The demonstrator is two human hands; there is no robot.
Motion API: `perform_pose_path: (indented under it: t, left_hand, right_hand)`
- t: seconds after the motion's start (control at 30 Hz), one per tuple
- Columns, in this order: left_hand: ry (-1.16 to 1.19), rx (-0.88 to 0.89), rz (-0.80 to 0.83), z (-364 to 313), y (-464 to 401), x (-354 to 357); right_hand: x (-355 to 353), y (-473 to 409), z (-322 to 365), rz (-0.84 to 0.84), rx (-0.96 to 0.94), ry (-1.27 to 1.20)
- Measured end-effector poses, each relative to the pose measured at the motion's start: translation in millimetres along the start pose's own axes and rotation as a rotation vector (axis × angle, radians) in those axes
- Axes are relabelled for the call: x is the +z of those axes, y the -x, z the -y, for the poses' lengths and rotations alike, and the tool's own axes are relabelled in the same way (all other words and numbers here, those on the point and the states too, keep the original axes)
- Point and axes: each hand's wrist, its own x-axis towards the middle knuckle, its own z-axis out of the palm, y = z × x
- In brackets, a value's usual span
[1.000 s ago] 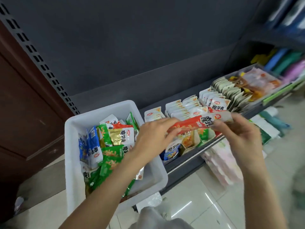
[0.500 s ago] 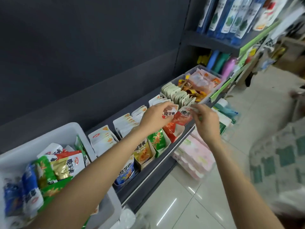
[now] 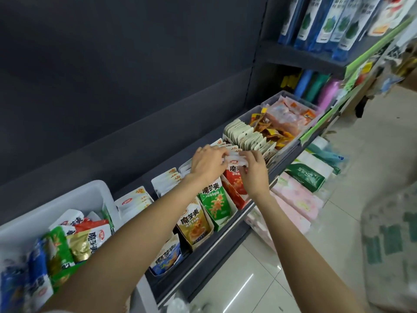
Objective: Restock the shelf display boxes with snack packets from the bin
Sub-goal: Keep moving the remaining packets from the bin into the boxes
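Note:
Both my hands meet over the red display box (image 3: 234,195) on the dark shelf. My left hand (image 3: 208,164) and my right hand (image 3: 253,171) each pinch the white top of a red snack packet (image 3: 235,170), which stands upright at the front of that box. Beside it to the left stand a green display box (image 3: 215,203), a gold display box (image 3: 195,224) and a blue display box (image 3: 165,256), each holding packets. The white bin (image 3: 56,206) at the lower left holds several mixed packets (image 3: 67,245) in blue, green, gold and red.
Right of the red box stands a row of pale packets (image 3: 248,137), then a clear tray (image 3: 291,102) of orange snacks. Tissue packs (image 3: 297,199) fill the shelf below. Blue pouches (image 3: 327,21) hang on the upper shelf. White floor tiles (image 3: 248,279) lie below.
The red packet went from being held flat between my hands near the bin to standing upright in the red box. My view swung right along the shelf and both hands closed in together.

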Motion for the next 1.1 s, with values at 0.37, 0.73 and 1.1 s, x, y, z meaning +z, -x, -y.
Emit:
perform_pose_path:
  t: [0.37,0.73,1.1]
  left_hand:
    - [0.429,-0.005,-0.524,19.7,145.4,-102.6]
    - [0.021,-0.591,-0.291,128.9,335.1,-99.1]
    - [-0.125,-0.637,0.383,157.9,367.7,-54.1]
  right_hand:
    - [-57.3,81.8,88.5,-0.047,-0.102,-0.321]
    - [16.0,174.1,240.6,0.63,-0.701,-0.218]
    - [131.1,223.7,237.6,1.068,-0.602,0.492]
